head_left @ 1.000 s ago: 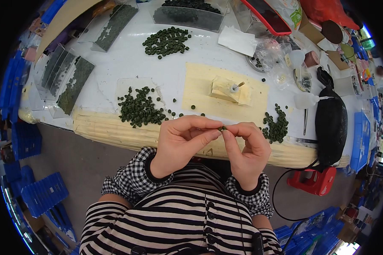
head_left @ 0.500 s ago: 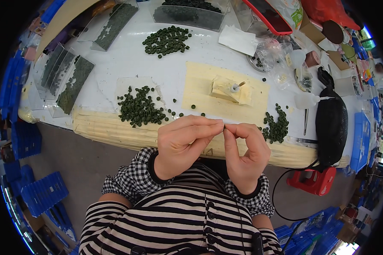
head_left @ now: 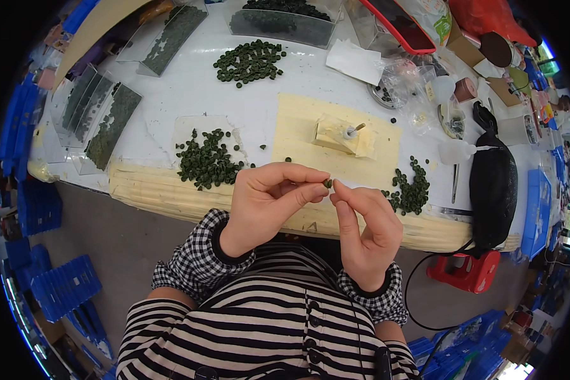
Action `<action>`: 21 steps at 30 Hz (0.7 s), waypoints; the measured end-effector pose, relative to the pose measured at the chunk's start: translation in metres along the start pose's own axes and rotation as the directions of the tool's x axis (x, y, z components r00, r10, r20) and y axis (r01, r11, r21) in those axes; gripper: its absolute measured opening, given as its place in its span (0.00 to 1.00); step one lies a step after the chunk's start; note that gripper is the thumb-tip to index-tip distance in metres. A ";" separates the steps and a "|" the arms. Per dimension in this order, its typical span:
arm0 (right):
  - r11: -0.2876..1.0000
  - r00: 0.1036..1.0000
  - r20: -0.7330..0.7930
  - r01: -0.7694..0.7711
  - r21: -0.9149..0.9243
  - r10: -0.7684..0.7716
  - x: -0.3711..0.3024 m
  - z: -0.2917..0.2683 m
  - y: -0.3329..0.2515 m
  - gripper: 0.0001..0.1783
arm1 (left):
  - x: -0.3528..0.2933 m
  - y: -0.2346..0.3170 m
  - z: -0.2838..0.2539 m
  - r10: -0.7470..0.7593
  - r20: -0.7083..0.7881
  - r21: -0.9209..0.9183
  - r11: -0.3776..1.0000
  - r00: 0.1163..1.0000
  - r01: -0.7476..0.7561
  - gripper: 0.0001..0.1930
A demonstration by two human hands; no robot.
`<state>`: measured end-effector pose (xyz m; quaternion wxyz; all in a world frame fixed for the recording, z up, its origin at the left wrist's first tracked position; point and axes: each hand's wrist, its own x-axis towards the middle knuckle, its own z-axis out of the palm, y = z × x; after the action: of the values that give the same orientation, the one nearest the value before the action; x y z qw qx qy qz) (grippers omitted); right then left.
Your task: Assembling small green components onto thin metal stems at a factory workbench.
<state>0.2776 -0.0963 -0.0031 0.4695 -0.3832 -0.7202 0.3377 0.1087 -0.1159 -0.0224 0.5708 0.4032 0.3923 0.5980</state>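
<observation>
Between the thumb and forefinger of my left hand [head_left: 259, 201] is a small dark green round piece [head_left: 327, 183]. My right hand [head_left: 368, 228] is closed in a pinch just beside it, its fingertips almost touching the piece; whether they hold anything is too small to see. Behind the left hand lies a loose pile of similar green pieces [head_left: 204, 158], and a smaller pile [head_left: 411, 189] lies to the right of the right hand. A yellow block with a short upright peg [head_left: 343, 134] stands on a pale yellow sheet [head_left: 291, 120] beyond my fingers.
Another green pile [head_left: 250, 62] lies farther back. Clear bins [head_left: 111, 120] stand at the left, another clear bin [head_left: 282, 26] at the back. Tweezers [head_left: 455, 182], a squeeze bottle [head_left: 455, 152] and a black bag [head_left: 493, 190] lie right. A padded yellow edge [head_left: 164, 196] runs along the front.
My left fingers have opened from a tight pinch, so the green piece now shows between them. My left hand has risen slightly; the right fingertips have shifted a little.
</observation>
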 end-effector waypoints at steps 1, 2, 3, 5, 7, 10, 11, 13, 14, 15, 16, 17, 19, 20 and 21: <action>1.000 1.000 0.005 0.002 -0.009 -0.002 0.000 0.000 0.000 0.15 | 0.000 0.000 0.000 0.005 -0.001 -0.003 1.000 1.000 -0.005 0.10; 1.000 1.000 0.016 0.008 -0.013 -0.008 0.000 -0.001 0.000 0.16 | 0.000 0.000 0.000 0.009 0.000 -0.005 1.000 1.000 -0.009 0.10; 1.000 1.000 0.028 0.015 -0.016 -0.015 -0.001 -0.001 -0.001 0.16 | 0.000 0.001 0.001 0.014 0.001 -0.008 1.000 1.000 -0.014 0.10; 1.000 0.999 0.046 0.017 -0.001 -0.017 -0.001 -0.002 0.000 0.17 | 0.000 -0.001 0.001 0.029 -0.002 0.004 1.000 1.000 -0.029 0.10; 0.999 0.998 0.060 0.009 0.036 -0.011 -0.002 -0.003 0.003 0.17 | 0.000 0.000 0.000 0.144 0.025 0.169 0.975 0.989 -0.146 0.10; 0.949 0.990 0.080 -0.134 0.284 0.116 -0.005 -0.001 0.007 0.18 | 0.004 0.006 -0.001 0.353 0.143 0.498 0.782 0.925 -0.375 0.10; 0.954 0.991 0.084 -0.120 0.274 0.101 -0.005 -0.002 0.007 0.18 | 0.004 0.009 0.001 0.374 0.155 0.539 0.743 0.914 -0.396 0.11; 0.963 0.993 0.093 -0.092 0.255 0.070 -0.005 -0.002 0.008 0.18 | 0.003 0.010 0.002 0.300 0.096 0.448 0.839 0.949 -0.310 0.11; 0.980 0.994 0.099 -0.061 0.191 0.042 -0.005 -0.003 0.006 0.18 | 0.002 0.010 0.002 0.188 0.041 0.297 0.935 0.981 -0.192 0.11; 0.992 0.994 0.107 -0.029 0.126 0.015 -0.005 -0.004 0.004 0.18 | 0.002 0.009 0.002 0.066 0.006 0.131 0.989 0.998 -0.067 0.11; 0.998 0.993 0.117 0.005 0.061 -0.012 -0.005 -0.005 0.003 0.17 | 0.002 0.010 0.000 0.122 0.046 0.226 0.966 0.992 -0.129 0.11; 0.997 0.994 0.113 -0.005 0.080 -0.004 -0.006 -0.005 0.005 0.17 | 0.004 0.010 -0.003 0.171 0.094 0.315 0.929 0.981 -0.192 0.11; 0.993 0.994 0.105 -0.024 0.119 0.011 -0.008 -0.005 0.009 0.17 | 0.005 0.011 -0.004 0.235 0.163 0.416 0.864 0.958 -0.282 0.11; 0.985 0.995 0.100 -0.043 0.169 0.026 -0.008 -0.004 0.009 0.18 | 0.005 0.011 -0.004 0.256 0.176 0.434 0.847 0.951 -0.308 0.10; 0.974 0.995 0.095 -0.062 0.219 0.042 -0.007 -0.003 0.009 0.18 | 0.004 0.010 -0.004 0.276 0.189 0.451 0.828 0.942 -0.333 0.10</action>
<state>0.2848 -0.0980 -0.0127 0.4672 -0.3317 -0.6882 0.4450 0.1008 -0.1122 -0.0145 0.3729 0.6226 0.4241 0.5417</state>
